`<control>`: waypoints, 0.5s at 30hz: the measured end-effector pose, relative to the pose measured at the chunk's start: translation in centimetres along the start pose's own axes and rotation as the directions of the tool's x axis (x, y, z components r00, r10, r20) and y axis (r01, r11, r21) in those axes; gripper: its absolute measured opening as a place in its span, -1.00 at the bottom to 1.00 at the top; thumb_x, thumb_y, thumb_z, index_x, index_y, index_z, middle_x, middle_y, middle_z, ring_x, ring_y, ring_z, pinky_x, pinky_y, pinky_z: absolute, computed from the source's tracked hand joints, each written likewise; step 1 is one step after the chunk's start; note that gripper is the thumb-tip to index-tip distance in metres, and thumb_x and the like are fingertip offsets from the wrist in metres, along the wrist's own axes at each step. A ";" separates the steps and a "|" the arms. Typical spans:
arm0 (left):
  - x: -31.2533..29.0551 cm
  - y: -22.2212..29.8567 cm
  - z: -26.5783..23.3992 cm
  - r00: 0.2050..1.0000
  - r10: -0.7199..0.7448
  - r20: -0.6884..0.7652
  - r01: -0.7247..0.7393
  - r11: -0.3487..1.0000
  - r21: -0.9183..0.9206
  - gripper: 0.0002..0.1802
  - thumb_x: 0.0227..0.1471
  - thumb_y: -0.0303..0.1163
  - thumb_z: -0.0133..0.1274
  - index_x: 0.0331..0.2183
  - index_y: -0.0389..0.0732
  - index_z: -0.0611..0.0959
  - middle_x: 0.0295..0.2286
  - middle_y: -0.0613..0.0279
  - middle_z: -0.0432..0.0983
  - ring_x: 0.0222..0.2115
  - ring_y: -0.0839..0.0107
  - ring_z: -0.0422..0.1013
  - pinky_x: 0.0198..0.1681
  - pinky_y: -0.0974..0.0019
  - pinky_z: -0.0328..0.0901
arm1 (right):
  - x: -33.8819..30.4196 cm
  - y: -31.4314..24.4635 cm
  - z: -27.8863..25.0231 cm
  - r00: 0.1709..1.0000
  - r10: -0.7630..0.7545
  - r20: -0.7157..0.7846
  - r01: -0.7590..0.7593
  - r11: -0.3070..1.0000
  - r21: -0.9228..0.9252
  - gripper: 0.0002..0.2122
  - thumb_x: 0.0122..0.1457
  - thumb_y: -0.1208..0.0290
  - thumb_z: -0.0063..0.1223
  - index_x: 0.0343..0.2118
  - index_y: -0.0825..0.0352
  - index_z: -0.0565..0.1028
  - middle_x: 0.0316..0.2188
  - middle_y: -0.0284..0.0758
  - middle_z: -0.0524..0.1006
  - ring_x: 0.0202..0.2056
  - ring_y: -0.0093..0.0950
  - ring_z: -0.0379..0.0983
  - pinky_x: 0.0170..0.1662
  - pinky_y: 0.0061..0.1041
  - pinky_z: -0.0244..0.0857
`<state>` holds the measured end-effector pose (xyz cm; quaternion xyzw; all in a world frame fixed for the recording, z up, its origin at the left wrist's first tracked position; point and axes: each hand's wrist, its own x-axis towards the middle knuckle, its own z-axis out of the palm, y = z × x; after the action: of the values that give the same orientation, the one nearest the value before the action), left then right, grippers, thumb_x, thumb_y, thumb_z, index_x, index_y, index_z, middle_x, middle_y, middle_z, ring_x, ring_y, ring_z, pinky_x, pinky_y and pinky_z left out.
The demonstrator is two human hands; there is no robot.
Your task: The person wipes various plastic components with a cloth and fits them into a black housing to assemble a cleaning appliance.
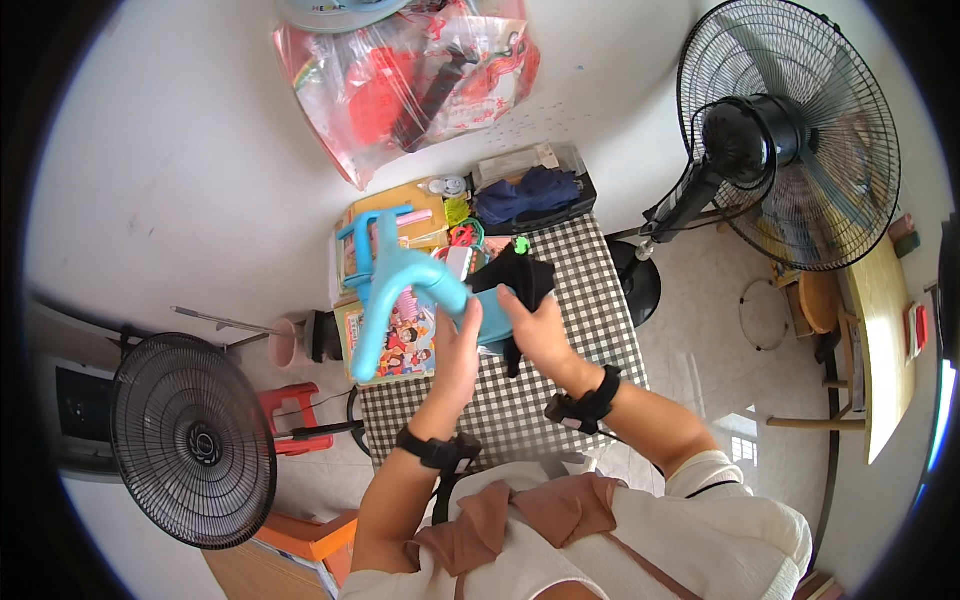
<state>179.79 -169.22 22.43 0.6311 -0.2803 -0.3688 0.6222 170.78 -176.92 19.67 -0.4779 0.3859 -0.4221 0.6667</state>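
Together, the left hand [460, 355], fingers nearly straight, and the right hand [538, 335], half curled with its thumb on top, hold the blue frame [420, 275] above the checked cloth [600, 340], its far end over a book [405, 345], a black piece [518, 272] by the right fingers.

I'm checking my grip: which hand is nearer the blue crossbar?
Left. Your left hand is right of the crossbar; your right hand is farther right, at the flat blue end.
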 end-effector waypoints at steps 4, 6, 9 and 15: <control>0.7 -0.1 0.6 0.968 -0.079 -0.239 -0.003 0.946 -0.325 -0.46 0.16 0.01 -0.13 -0.06 -0.27 0.32 -0.17 0.19 0.32 -0.15 0.43 0.31 -0.08 0.29 0.27 | -1.7 -0.4 0.6 0.913 -0.301 0.277 0.384 0.862 -0.331 -0.68 0.18 0.28 -0.04 -0.40 0.55 0.45 -0.45 0.01 0.45 -0.41 -0.19 0.40 -0.34 -0.29 0.28; 1.4 0.8 -0.5 0.971 -0.111 -0.211 0.002 0.888 -0.459 -0.49 0.14 0.06 -0.14 -0.15 -0.21 0.39 -0.26 0.25 0.40 -0.21 0.39 0.37 -0.09 0.26 0.30 | -2.6 -0.7 0.0 0.738 -0.483 0.472 0.638 0.728 -0.252 -0.59 0.07 0.38 0.06 -0.06 0.52 0.35 -0.01 0.12 0.28 0.03 0.04 0.18 0.10 -0.17 0.08; 1.3 1.0 -2.3 0.959 -0.219 -0.180 0.102 0.859 -0.501 -0.41 0.12 0.12 -0.17 -0.12 -0.25 0.38 -0.23 0.23 0.41 -0.17 0.37 0.37 -0.04 0.20 0.27 | -2.8 -0.4 -1.6 0.556 -0.490 0.671 0.819 0.459 -0.344 -0.59 -0.02 0.49 0.12 -0.11 0.56 0.35 -0.04 0.09 0.32 0.04 0.05 0.18 0.07 -0.16 0.14; 0.0 0.2 -2.2 0.994 -0.078 -0.074 0.052 0.951 -0.304 -0.55 0.10 -0.09 0.01 -0.17 -0.27 0.41 -0.21 0.15 0.40 -0.16 0.44 0.34 -0.15 0.34 0.30 | -1.2 -1.2 -0.5 0.753 -0.290 0.591 0.498 0.839 -0.222 -0.52 -0.18 0.41 0.24 -0.13 0.38 0.37 -0.18 -0.07 0.38 -0.23 -0.18 0.38 -0.18 -0.34 0.32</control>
<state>181.59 -168.01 22.49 0.5528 -0.1731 -0.4002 0.7102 169.64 -176.18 20.81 -0.7629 0.1443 -0.3255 0.5396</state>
